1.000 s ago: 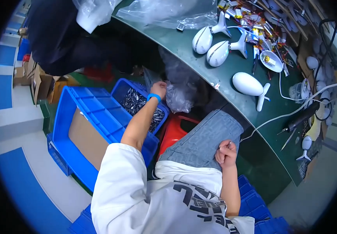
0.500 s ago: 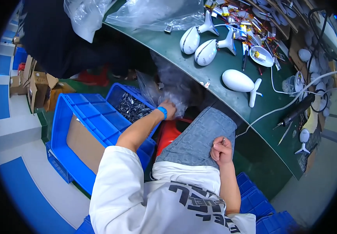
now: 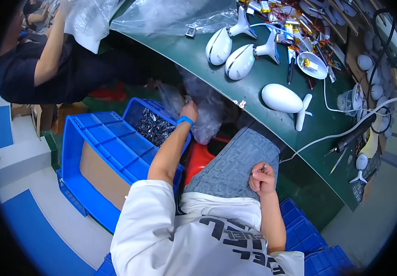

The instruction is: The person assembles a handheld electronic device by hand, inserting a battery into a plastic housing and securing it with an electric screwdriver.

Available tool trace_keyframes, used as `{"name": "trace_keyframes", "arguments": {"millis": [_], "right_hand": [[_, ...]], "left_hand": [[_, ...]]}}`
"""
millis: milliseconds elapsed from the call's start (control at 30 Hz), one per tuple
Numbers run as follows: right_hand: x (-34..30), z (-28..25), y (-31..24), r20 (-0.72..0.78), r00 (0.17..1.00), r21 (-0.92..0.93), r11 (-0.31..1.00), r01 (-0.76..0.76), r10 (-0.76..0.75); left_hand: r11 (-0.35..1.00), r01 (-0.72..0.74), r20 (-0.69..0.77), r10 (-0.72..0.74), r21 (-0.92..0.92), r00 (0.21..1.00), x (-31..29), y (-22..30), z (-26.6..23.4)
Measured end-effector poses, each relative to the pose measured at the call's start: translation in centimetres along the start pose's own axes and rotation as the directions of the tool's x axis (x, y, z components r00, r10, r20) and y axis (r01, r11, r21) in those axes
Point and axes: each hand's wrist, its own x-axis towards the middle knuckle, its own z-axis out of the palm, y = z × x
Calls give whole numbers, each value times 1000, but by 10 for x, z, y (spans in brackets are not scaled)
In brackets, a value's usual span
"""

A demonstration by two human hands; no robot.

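Observation:
My left hand [image 3: 189, 112] reaches out under the table's edge, its fingers closed at a clear plastic bag [image 3: 207, 124]. A blue band circles that wrist. Beside this hand, a blue bin [image 3: 132, 105] holds many small dark and shiny parts [image 3: 154, 127]. My right hand [image 3: 262, 178] rests over my lap, closed in a pinch. A small shiny tip shows between its thumb and finger, too small to name. On the green table lie two upright-handled white devices [image 3: 219, 47] and, nearer me, another white device [image 3: 282, 98] with a T-shaped end.
Small batteries with wires [image 3: 295, 32] are heaped at the table's back. A soldering iron [image 3: 352, 135] and a white cable [image 3: 327, 138] lie at right. A tipped blue crate [image 3: 76, 152] stands left. Another person [image 3: 37, 69] sits at far left, an arm raised by a plastic bag.
My left hand has moved slightly farther away and left, and the clear bag by it has shifted. The other person has come further into view with an arm raised. My right hand stays put.

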Motion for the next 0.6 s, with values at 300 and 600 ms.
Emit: {"name": "trace_keyframes", "arguments": {"millis": [300, 600], "right_hand": [[1, -1, -2, -43, 997, 55, 997, -59, 62], [5, -8, -5, -23, 998, 27, 998, -60, 61]], "left_hand": [[928, 365, 387, -363, 72, 847, -6, 2, 36], [820, 491, 266, -423, -293, 866, -4, -8, 10]]}}
